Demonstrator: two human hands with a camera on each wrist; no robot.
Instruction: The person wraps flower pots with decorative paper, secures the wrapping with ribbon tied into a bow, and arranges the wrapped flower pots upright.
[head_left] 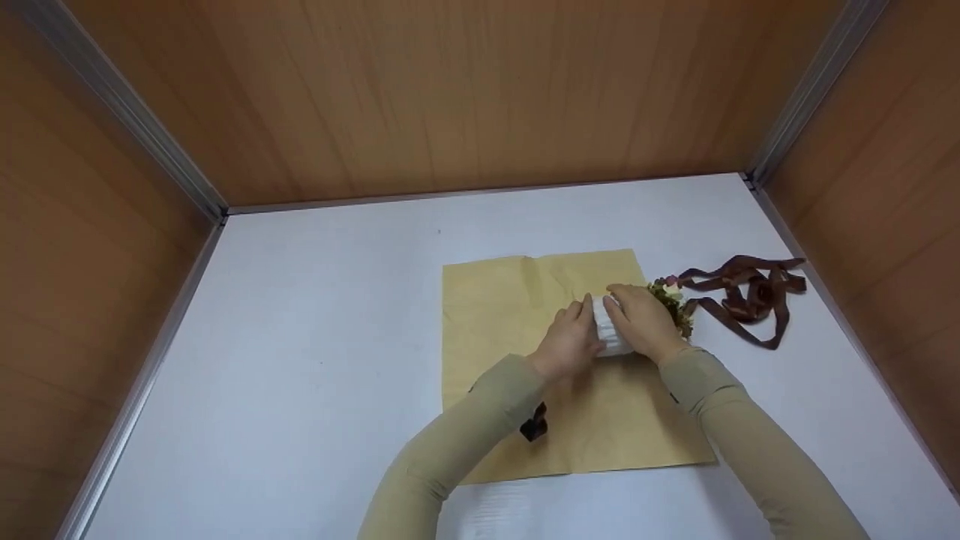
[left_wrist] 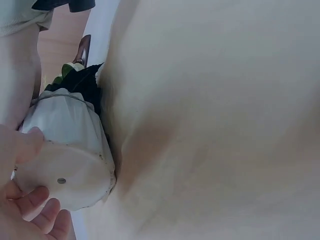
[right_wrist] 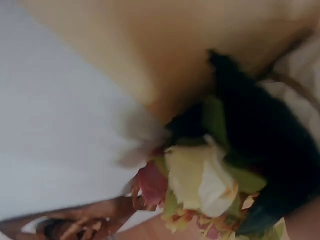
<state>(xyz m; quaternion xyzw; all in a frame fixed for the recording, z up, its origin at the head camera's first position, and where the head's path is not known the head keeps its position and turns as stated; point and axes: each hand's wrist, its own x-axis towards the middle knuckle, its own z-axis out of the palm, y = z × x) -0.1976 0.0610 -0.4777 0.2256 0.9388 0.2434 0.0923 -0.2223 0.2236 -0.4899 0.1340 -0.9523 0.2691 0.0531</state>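
Note:
A white wrapped flower pot [head_left: 610, 330] lies on its side on a sheet of brown kraft paper [head_left: 487, 322]. Its round base, with a small hole, faces left in the left wrist view. My right hand [head_left: 643, 319] holds the pot from above, near the flowers [right_wrist: 200, 177], which are cream and pink with dark leaves. At the base end is my left hand [head_left: 566, 341]; its thumb touches the rim, and its loosely bent fingers [left_wrist: 45, 215] are spread at the base. The right fingers are outside the right wrist view.
Brown ribbon [head_left: 750, 296] lies loosely looped on the white table [head_left: 322, 322], right of the paper. A small dark brown piece [head_left: 534, 424] shows beside the left sleeve. Wood-grain panels [head_left: 465, 97] enclose the table at the back and sides.

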